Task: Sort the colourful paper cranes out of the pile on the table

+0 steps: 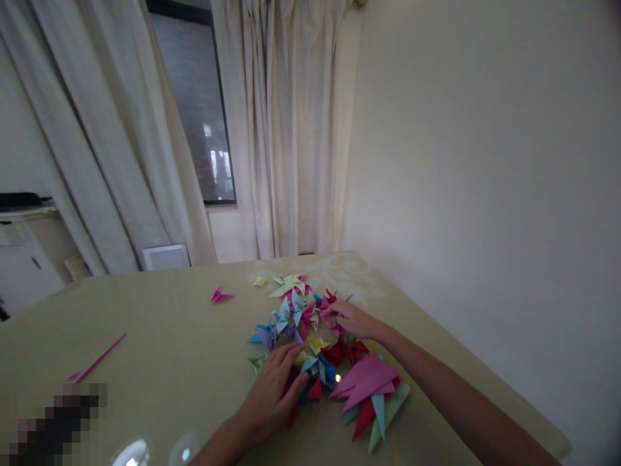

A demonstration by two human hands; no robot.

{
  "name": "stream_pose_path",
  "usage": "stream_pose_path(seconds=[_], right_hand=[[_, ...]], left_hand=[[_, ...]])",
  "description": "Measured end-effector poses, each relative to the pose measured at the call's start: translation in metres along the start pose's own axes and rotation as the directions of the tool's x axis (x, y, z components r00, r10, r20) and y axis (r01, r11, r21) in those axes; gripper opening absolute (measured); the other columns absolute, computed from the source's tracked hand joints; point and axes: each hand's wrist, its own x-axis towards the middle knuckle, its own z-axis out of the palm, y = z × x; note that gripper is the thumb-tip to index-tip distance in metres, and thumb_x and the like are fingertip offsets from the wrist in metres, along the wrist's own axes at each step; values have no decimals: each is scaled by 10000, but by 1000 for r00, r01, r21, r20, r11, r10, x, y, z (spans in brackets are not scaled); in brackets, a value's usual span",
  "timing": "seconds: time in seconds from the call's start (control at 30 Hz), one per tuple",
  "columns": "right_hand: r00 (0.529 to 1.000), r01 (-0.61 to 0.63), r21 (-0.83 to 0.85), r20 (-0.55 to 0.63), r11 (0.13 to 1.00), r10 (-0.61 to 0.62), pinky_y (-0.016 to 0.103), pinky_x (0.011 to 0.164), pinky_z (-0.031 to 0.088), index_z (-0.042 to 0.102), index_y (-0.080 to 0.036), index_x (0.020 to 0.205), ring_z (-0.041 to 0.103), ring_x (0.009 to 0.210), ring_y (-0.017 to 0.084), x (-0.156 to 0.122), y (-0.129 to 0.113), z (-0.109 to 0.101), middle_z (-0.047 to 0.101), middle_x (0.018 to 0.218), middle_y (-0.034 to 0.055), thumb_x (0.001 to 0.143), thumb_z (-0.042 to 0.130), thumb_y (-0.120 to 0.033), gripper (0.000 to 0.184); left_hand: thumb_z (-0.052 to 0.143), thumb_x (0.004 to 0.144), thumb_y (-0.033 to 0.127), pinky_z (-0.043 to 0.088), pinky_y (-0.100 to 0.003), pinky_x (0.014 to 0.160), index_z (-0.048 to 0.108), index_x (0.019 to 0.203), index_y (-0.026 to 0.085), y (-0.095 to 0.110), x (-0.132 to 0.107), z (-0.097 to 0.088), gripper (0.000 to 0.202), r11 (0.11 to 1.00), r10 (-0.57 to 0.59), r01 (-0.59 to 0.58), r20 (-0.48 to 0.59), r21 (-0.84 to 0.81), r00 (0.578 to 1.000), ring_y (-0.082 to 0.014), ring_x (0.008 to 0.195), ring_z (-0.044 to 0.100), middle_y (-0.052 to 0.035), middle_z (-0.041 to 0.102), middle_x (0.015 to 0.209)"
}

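A pile of folded-paper origami pieces (283, 317) in blue, purple, pink, red, yellow and green lies on the table, several of them shaped like cranes. My left hand (274, 391) rests at the near left of the pile, its fingers stretched and the thumb apart. Beside that thumb is a blue origami piece (317, 369). Across the pile, my right hand (352, 318) reaches in from the right, fingertips closed on a pink origami piece (334, 323) that they partly cover. A larger stack of folded paper, pink on top (366, 380), sits below my right forearm.
The pale green table (169, 349) runs along a wall at the right. A lone pink crane (222, 295), a small yellow piece (259, 281) and a thin pink stick (101, 357) lie apart from the pile. Curtains (301, 129) hang behind; a blurred dark object (58, 424) is at lower left.
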Motion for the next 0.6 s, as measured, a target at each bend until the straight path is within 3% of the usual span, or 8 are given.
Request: stream_pose_path(seconds=[0.23, 0.37, 0.47, 0.6], right_hand=[[997, -54, -70, -60, 996, 50, 387, 965, 501, 774, -180, 1079, 659, 1021, 252, -26, 14, 0, 750, 1081, 109, 871, 517, -94, 341], [998, -45, -70, -37, 997, 42, 383, 948, 515, 782, -192, 1044, 671, 997, 254, -36, 19, 0, 769, 1028, 97, 912, 514, -150, 301], [1000, -7, -52, -17, 999, 6, 407, 1021, 495, 775, -192, 1104, 662, 1101, 266, -39, 17, 0, 765, 1127, 108, 926, 499, -167, 329], [998, 30, -19, 59, 999, -28, 352, 914, 537, 785, -199, 985, 704, 944, 234, -35, 12, 1, 784, 975, 69, 894, 509, -157, 294]], left_hand=[[477, 1064, 560, 430, -546, 1236, 487, 1582, 250, 4, 12, 19, 604, 992, 86, -87, 10, 93, 996, -322, 1473, 511, -133, 538, 1610], [482, 1067, 545, 373, -544, 1279, 370, 1652, 268, 9, 15, 26, 657, 983, 149, -154, 53, 95, 987, -312, 1559, 400, -115, 413, 1704], [467, 1072, 545, 362, -544, 1286, 391, 1641, 256, 12, 13, 26, 643, 992, 110, -112, 46, 60, 993, -307, 1576, 371, -119, 414, 1703], [484, 1067, 528, 413, -527, 1257, 447, 1607, 245, 16, 9, 23, 611, 996, 83, -83, -7, 15, 997, -306, 1526, 442, -133, 496, 1642]])
